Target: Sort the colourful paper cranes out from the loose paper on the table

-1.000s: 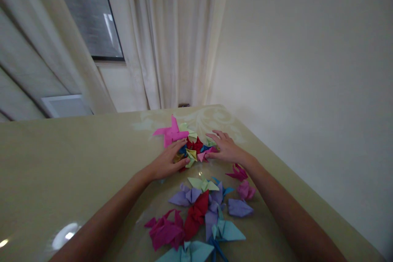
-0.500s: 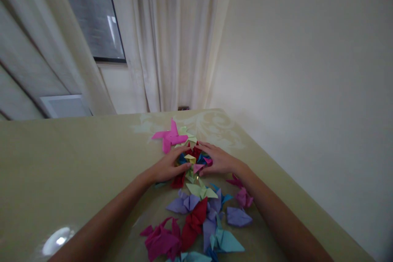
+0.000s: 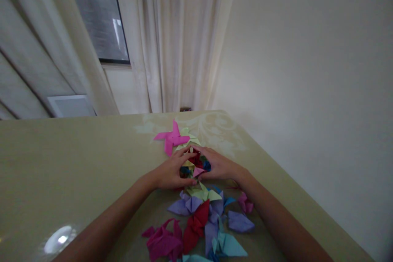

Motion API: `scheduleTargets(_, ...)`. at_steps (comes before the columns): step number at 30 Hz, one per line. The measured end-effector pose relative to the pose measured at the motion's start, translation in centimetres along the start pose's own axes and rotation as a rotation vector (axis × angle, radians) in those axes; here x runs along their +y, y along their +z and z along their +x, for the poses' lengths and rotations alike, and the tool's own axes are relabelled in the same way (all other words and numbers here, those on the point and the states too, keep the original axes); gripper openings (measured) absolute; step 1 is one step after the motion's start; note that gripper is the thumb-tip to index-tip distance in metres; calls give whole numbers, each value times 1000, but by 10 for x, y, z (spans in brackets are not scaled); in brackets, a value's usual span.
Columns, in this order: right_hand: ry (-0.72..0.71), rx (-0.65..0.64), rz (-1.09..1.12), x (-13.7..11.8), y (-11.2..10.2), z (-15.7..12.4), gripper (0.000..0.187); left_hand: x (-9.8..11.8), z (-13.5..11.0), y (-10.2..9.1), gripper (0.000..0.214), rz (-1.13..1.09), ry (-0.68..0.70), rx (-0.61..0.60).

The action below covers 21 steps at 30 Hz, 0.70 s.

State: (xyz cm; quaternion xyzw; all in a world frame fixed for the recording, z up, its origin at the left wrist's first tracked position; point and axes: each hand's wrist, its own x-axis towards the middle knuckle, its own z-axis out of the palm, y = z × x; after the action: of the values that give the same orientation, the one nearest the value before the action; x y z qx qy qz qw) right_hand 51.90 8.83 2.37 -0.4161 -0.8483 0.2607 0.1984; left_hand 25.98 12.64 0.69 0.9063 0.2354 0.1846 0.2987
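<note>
Both hands curve around a small pile of folded paper pieces on the table, forming a ring with thumbs and fingers apart. My left hand (image 3: 172, 170) borders the pile on the left, its thumb along the near side. My right hand (image 3: 219, 164) cups it from the right, its fingertips meeting the left ones at the far side. Inside the ring show a dark red origami piece (image 3: 196, 159), a pink piece (image 3: 198, 171), a yellow piece (image 3: 188, 165) and a blue piece (image 3: 206, 166). The fingers hide part of the pile.
A pink paper pinwheel (image 3: 172, 136) lies beyond the hands, beside a pale green piece (image 3: 193, 137). Nearer lie several origami pieces, among them a red one (image 3: 196, 226), a magenta one (image 3: 165, 240) and a light blue one (image 3: 230, 245). A wall (image 3: 301, 90) runs along the right.
My hands have drawn closer together around the pile, and their fingertips now meet at its far side. The left hand covers more of the pieces at its near left. The view has shifted slightly.
</note>
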Motion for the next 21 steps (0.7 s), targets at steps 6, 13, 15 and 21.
scheduleTargets(6,158,-2,-92,-5,-34,-18,121,9,-1,-3,67,41,0,7)
scheduleTargets(13,326,-99,-127,3,-59,-40,114,17,-2,-2,67,135,11,-36)
scheduleTargets(15,358,-107,-124,3,-54,-37,112,19,-2,-1,59,149,10,-34)
scheduleTargets(21,324,-67,-98,-1,-49,-31,103,21,0,2,79,207,32,-36)
